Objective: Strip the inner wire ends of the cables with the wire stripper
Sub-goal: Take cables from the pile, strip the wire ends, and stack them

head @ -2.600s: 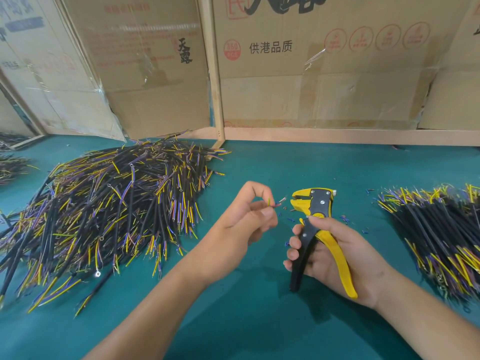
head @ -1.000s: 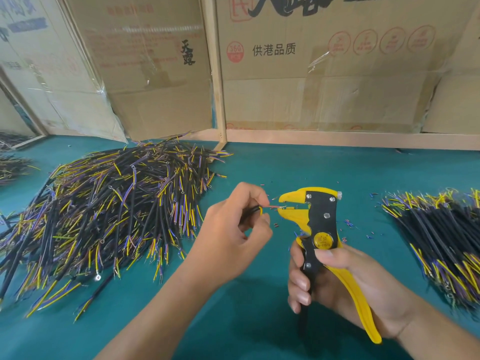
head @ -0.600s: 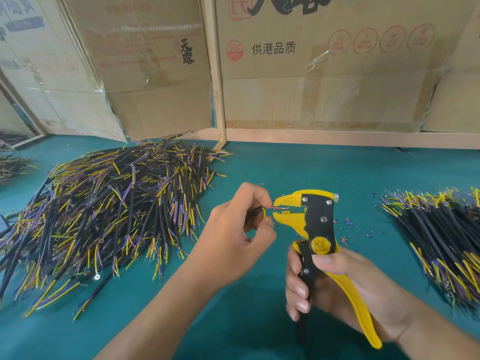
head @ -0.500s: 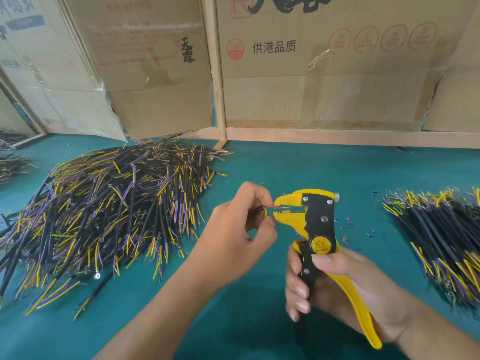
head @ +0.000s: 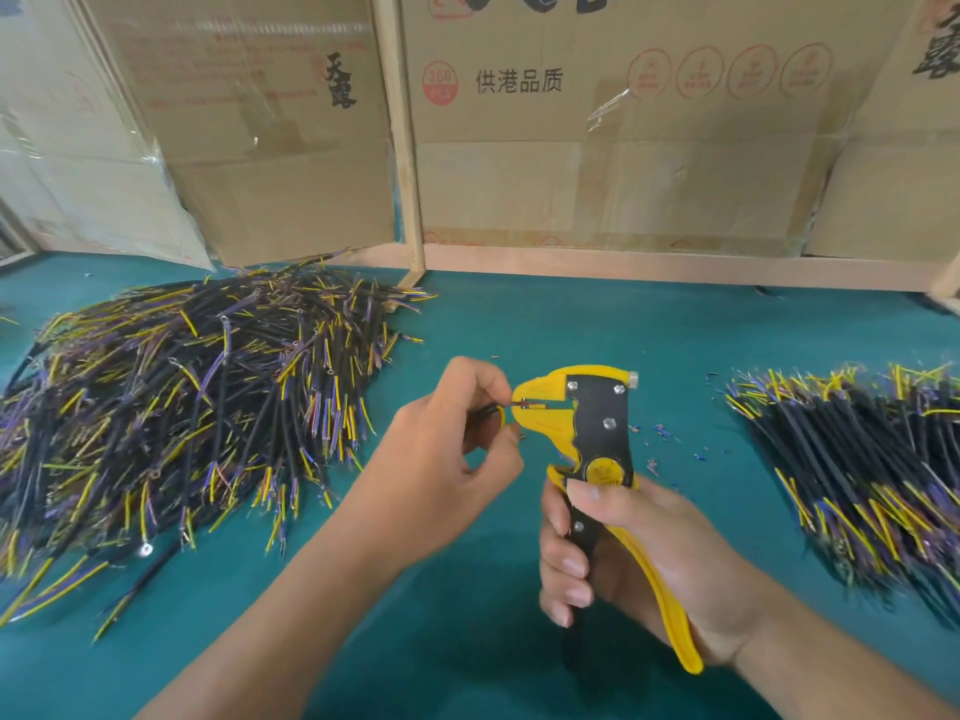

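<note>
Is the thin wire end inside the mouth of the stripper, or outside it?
Inside: the wire end reaches from the left hand between the wire stripper jaws.

Bright, even light; soft shadows below both arms; wide-angle bending at edges; slight blur.

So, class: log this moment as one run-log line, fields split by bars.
left hand: pinches cable | right hand: grips wire stripper | inner wire end between stripper jaws | step: stripping
</note>
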{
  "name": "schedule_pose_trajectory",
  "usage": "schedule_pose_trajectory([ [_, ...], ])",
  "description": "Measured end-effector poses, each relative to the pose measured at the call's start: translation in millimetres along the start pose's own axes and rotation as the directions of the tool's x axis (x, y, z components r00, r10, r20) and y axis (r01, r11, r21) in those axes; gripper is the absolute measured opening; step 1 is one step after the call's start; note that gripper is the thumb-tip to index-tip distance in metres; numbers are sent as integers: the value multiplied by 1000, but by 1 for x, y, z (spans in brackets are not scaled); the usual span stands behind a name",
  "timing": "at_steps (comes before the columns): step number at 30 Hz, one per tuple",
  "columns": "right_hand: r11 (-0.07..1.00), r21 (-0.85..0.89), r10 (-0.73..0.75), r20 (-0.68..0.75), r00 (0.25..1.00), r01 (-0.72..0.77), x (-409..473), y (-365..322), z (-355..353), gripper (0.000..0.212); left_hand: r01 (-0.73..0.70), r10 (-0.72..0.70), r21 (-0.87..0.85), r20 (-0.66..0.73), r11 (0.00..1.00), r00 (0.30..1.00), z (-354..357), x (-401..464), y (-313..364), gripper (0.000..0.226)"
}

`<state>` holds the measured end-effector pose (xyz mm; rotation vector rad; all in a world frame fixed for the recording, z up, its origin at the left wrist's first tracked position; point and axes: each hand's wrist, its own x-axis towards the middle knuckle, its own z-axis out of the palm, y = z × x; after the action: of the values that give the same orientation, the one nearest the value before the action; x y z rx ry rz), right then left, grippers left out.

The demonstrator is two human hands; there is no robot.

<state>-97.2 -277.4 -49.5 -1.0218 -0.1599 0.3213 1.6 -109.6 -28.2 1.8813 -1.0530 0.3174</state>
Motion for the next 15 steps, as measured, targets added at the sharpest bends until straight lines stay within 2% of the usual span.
schedule_pose_trajectory([
  [6, 1000, 2, -7, 6, 1000, 7, 1, 1, 0, 34, 21, -21, -9, 5, 1000, 1000, 0, -1, 0, 21],
  [15, 999, -34, 6, -92, 996, -10, -1, -1, 6, 37, 25, -25, -13, -15, 1000, 1000, 1, -1, -1, 28],
])
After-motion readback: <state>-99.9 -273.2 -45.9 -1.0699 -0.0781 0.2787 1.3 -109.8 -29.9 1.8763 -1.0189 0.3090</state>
